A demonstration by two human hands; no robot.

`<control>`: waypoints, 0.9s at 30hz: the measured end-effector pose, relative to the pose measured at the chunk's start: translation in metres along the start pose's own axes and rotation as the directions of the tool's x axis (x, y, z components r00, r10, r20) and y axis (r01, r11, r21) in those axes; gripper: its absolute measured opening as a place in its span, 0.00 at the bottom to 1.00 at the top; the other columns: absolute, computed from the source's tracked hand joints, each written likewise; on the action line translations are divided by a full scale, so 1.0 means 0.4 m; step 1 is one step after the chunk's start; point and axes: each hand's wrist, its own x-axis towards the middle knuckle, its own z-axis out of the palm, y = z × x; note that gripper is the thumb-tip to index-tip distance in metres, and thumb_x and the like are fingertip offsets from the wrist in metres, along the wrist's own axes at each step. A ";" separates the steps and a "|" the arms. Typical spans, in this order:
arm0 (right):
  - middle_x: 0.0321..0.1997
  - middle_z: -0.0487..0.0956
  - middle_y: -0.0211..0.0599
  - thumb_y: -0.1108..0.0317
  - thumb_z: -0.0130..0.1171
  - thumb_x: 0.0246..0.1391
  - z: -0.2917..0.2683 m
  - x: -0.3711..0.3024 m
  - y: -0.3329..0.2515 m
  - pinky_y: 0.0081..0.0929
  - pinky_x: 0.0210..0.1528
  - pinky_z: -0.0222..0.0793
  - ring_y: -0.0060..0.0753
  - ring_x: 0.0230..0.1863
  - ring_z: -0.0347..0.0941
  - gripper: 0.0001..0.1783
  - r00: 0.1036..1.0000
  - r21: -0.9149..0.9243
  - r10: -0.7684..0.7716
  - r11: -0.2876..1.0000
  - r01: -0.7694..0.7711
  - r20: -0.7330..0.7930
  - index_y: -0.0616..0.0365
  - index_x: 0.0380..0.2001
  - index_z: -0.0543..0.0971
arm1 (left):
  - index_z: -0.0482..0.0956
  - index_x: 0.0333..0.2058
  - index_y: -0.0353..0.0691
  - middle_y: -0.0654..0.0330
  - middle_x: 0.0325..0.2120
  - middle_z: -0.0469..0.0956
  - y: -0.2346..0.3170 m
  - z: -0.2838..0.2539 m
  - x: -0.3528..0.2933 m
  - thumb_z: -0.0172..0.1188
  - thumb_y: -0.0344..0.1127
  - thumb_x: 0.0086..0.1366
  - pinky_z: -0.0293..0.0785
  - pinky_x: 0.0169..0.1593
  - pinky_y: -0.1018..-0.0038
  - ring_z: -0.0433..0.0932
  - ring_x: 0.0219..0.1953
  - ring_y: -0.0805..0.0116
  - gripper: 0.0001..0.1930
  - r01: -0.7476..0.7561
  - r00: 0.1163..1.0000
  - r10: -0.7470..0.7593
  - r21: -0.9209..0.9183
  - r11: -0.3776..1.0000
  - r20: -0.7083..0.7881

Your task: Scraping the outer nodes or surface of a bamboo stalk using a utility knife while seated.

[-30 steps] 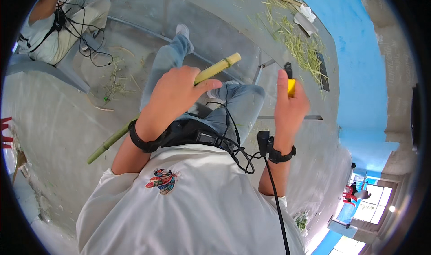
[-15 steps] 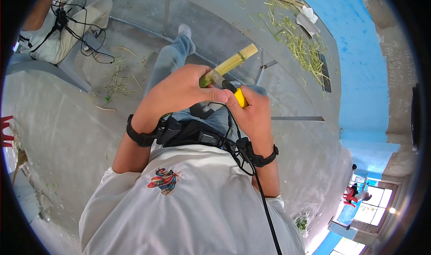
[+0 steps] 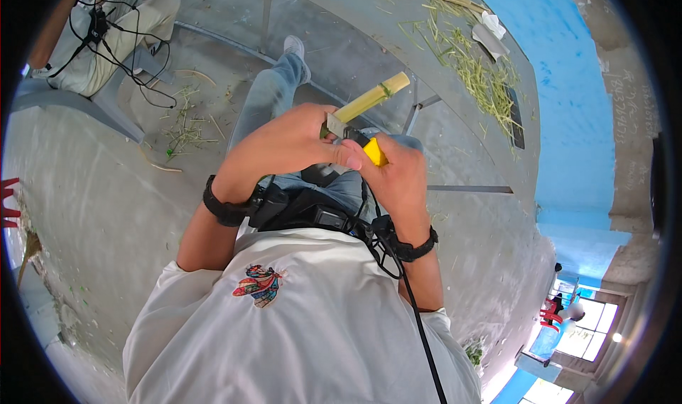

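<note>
Left hand [image 3: 291, 144]: grip closed around a jointed stalk [image 3: 369, 103], fingers over it, thumb reaching towards 3 o'clock. Right hand [image 3: 398, 173], at 4 o'clock from the left: grip wrapped about a yellow-and-black knife [image 3: 375, 152]. The two thumbs meet or nearly so; exact contact cannot be confirmed.

The stalk projects from the left grip towards 2 o'clock, pale yellow with a green joint near the free end. Its other end is hidden. The blade [image 3: 335, 125] points to about 10 o'clock and appears to lie against the stalk, close by the left fingers.

Handling, as judged: keep the blade low along the surface, use short, even strokes, and let the braced thumbs govern the push. Ease off at the joint, where the edge may catch. The left fingers sit near the edge; a grip set further back would be safer.

Outward: the grey counter [image 3: 437, 59] stands at 1 o'clock, with green shavings [image 3: 490, 95] at 2 o'clock upon it. Scraps [image 3: 186, 130] lie on the floor at 10 o'clock; beyond them, a seated person [image 3: 135, 38] with dark cables.
</note>
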 end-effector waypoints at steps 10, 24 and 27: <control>0.15 0.71 0.42 0.44 0.70 0.51 -0.007 0.013 0.005 0.37 0.20 0.61 0.48 0.17 0.67 0.29 0.925 -0.124 0.146 0.972 -0.200 -0.351 0.57 0.19 0.71 | 0.70 0.21 0.31 0.60 0.13 0.59 0.008 0.060 0.021 0.64 0.61 0.63 0.57 0.24 0.69 0.57 0.21 0.72 0.33 0.104 0.954 -0.086 0.049 0.993 -0.287; 0.20 0.65 0.27 0.51 0.61 0.64 -0.116 0.005 0.056 0.24 0.26 0.56 0.21 0.24 0.55 0.24 0.760 0.248 0.406 0.914 -0.322 -0.507 0.61 0.26 0.72 | 0.74 0.23 0.28 0.44 0.15 0.66 0.023 0.005 -0.046 0.59 0.64 0.64 0.64 0.28 0.58 0.64 0.20 0.48 0.35 0.188 0.942 -0.092 0.280 0.941 -0.323; 0.20 0.64 0.25 0.52 0.62 0.64 -0.094 -0.005 0.024 0.23 0.25 0.55 0.19 0.23 0.55 0.23 0.788 0.421 0.492 0.845 -0.330 -0.370 0.61 0.26 0.72 | 0.72 0.23 0.28 0.47 0.15 0.63 0.031 -0.005 -0.033 0.60 0.63 0.64 0.63 0.27 0.59 0.61 0.20 0.50 0.35 0.163 0.982 -0.124 0.303 0.939 -0.144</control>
